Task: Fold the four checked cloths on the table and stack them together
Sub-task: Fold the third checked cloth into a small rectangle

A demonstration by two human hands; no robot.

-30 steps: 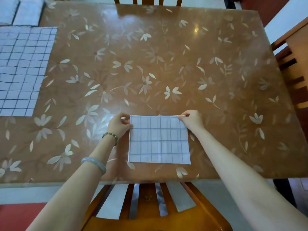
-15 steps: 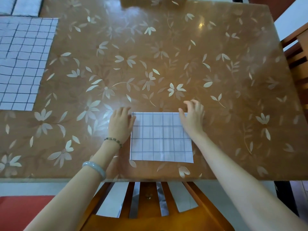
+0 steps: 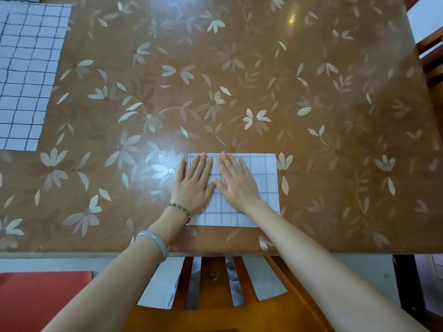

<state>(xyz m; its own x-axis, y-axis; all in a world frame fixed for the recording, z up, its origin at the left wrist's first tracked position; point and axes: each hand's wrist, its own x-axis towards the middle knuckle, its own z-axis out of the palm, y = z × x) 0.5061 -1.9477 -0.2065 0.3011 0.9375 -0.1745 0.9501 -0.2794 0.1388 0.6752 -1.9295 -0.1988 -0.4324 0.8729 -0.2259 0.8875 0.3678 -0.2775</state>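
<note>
A folded white checked cloth (image 3: 266, 178) lies flat near the table's front edge, a small rectangle with thin grey lines. My left hand (image 3: 194, 185) presses on its left part with straight fingers, the little finger over the cloth's left edge. My right hand (image 3: 237, 180) lies flat on the middle of the cloth, fingers spread and pointing away from me. The two hands touch at the thumbs. A larger checked cloth (image 3: 26, 75) lies spread open at the table's far left, partly cut off by the frame.
The brown table (image 3: 239, 80) has a glossy floral top. A wooden chair back (image 3: 213, 295) stands below the front edge. Another chair (image 3: 431, 53) is at the right side. A red surface (image 3: 36, 303) shows at the lower left.
Both hands let go of the cloth's far corners and moved inward onto the folded cloth, now lying flat side by side on it. The view tilted down and closer.
</note>
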